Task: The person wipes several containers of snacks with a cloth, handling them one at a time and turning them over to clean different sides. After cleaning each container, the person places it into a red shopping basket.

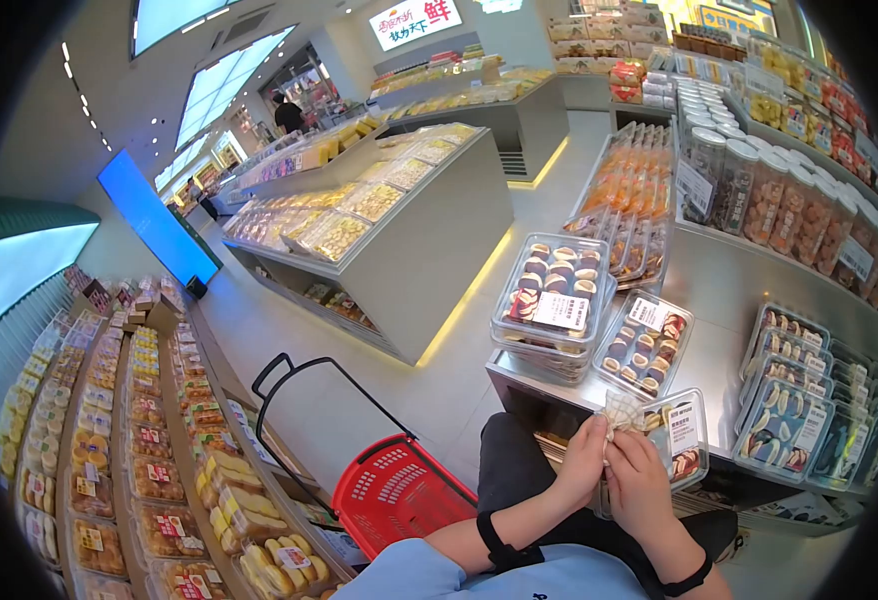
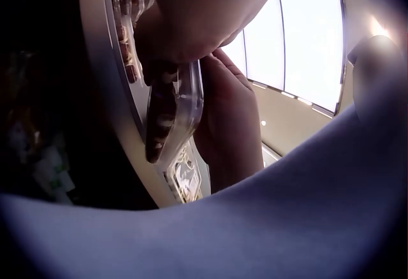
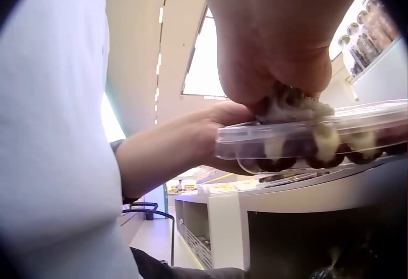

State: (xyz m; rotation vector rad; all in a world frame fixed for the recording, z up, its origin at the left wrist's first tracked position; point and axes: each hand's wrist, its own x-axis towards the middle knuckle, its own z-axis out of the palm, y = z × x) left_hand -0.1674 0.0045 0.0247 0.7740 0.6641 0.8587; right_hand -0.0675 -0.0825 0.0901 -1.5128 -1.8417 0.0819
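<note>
In the head view, the left hand (image 1: 581,465) and right hand (image 1: 641,478) meet at the fingertips and pinch a cream crumpled piece (image 1: 624,408). A clear lidded box (image 1: 687,436) of dark and pale sweets with a white label lies beside and partly behind the right hand. In the right wrist view, the crumpled piece (image 3: 294,108) is under the right hand (image 3: 274,43), just above the box's lid (image 3: 370,114); the left hand (image 3: 220,129) is behind. The left wrist view shows the box (image 2: 189,104) edge-on between the hands. What supports the box is hidden.
Stacked boxes (image 1: 557,290) and a single box (image 1: 645,345) stand on the metal counter (image 1: 724,290). More boxes (image 1: 784,430) and jars (image 1: 759,195) are at right. A red basket (image 1: 399,495) with a black handle is at lower left. Shelves of packaged baked goods (image 1: 159,450) line the left.
</note>
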